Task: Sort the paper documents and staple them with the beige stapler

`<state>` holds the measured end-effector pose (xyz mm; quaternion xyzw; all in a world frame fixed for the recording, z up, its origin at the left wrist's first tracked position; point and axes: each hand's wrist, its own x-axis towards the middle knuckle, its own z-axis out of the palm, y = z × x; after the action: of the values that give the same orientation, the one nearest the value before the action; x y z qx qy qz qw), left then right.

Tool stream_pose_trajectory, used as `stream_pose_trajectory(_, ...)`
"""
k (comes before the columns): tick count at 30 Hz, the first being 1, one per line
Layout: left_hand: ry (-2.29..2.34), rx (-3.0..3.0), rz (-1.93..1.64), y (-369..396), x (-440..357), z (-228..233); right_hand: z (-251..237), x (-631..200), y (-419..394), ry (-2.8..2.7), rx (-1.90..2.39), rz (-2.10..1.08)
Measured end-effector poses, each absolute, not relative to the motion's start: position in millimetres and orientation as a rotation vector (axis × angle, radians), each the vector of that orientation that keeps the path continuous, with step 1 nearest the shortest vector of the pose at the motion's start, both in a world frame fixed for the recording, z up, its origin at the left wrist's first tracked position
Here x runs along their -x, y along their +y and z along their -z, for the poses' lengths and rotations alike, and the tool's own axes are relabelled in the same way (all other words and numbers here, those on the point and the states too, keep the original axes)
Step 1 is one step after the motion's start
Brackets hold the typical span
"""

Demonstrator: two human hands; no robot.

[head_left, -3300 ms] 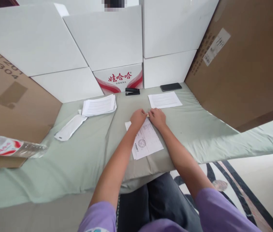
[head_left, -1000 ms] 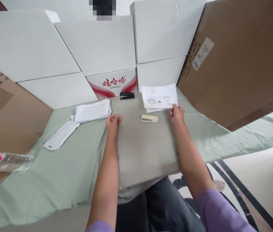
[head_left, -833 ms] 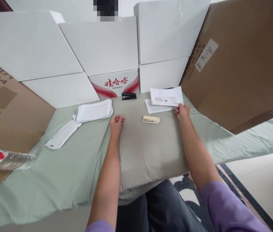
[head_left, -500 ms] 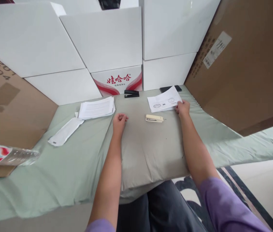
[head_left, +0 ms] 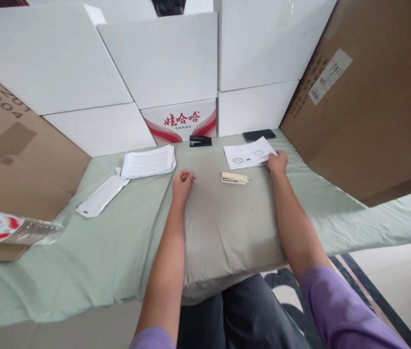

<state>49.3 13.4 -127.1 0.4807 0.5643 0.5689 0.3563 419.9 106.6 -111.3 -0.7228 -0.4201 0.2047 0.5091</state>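
Note:
My right hand (head_left: 277, 162) grips the right-hand edge of the white paper (head_left: 246, 154), which bears round stamps and lies nearly flat. A cream stapler (head_left: 234, 178) rests on the cloth between my two hands, touched by neither. My left hand (head_left: 183, 185) is on the cloth to the left of it, fingers curled in, with nothing visible in them. Beyond that hand, to its left, sits a stack of printed papers (head_left: 148, 162). A black stapler (head_left: 200, 141) stands farther back, by the boxes.
White boxes (head_left: 161, 63) form a wall at the back. Brown cartons stand at the left (head_left: 19, 160) and right (head_left: 383, 106). Behind the paper lies a black phone (head_left: 259, 135). A white plastic sleeve (head_left: 102, 196) and a water bottle (head_left: 16, 228) are on the left.
The paper in my right hand has come down flatter, and more of the phone behind it shows. My left hand stays curled in place. The view has shifted slightly.

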Motion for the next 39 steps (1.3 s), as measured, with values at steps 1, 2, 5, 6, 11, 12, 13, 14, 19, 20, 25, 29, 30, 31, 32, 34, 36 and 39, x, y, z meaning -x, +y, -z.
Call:
stream_pose_trajectory(1,1.456,-1.244,-1.470,13,-49,127,112,-420,107,-0.971,1.755,-0.485)
stream_pose_trajectory(2,1.454,-1.248,-1.471,13,-49,127,112,-421,108,-0.929,1.770,-0.472)
stream_pose_trajectory(5,1.450,-1.252,-1.476,13,-50,127,113,-422,110,-0.891,1.790,-0.465)
stream_pose_trajectory(6,1.451,-1.251,-1.475,14,-50,127,113,-422,110,-0.888,1.795,-0.467)
stream_pose_trajectory(11,1.451,-1.243,-1.467,13,-49,126,111,-422,107,-0.865,1.784,-0.487)
stream_pose_trajectory(12,1.449,-1.244,-1.467,13,-49,126,110,-422,106,-0.856,1.775,-0.488)
stream_pose_trajectory(13,1.448,-1.245,-1.469,13,-49,126,110,-422,105,-0.849,1.767,-0.492)
stream_pose_trajectory(14,1.447,-1.246,-1.469,12,-49,126,109,-422,105,-0.843,1.763,-0.496)
stream_pose_trajectory(19,1.453,-1.239,-1.461,13,-50,126,108,-423,105,-0.867,1.791,-0.490)
stream_pose_trajectory(20,1.455,-1.237,-1.461,13,-50,126,108,-423,106,-0.876,1.799,-0.483)
stream_pose_trajectory(25,1.445,-1.235,-1.463,12,-50,125,108,-421,105,-0.896,1.850,-0.499)
stream_pose_trajectory(29,1.438,-1.238,-1.466,12,-51,125,98,-423,98,-0.973,1.978,-0.549)
stream_pose_trajectory(30,1.441,-1.231,-1.467,13,-50,125,93,-425,96,-1.012,2.027,-0.539)
stream_pose_trajectory(31,1.457,-1.225,-1.469,13,-49,124,88,-426,93,-1.052,2.070,-0.521)
stream_pose_trajectory(32,1.492,-1.226,-1.476,14,-46,123,82,-426,91,-1.092,2.096,-0.502)
stream_pose_trajectory(34,1.638,-1.261,-1.541,16,-37,121,69,-422,87,-1.173,2.064,-0.478)
stream_pose_trajectory(36,1.809,-1.347,-1.672,17,-23,118,57,-409,81,-1.254,1.932,-0.445)
stream_pose_trajectory(39,1.941,-1.522,-1.706,18,-5,115,43,-369,65,-1.354,1.711,-0.254)
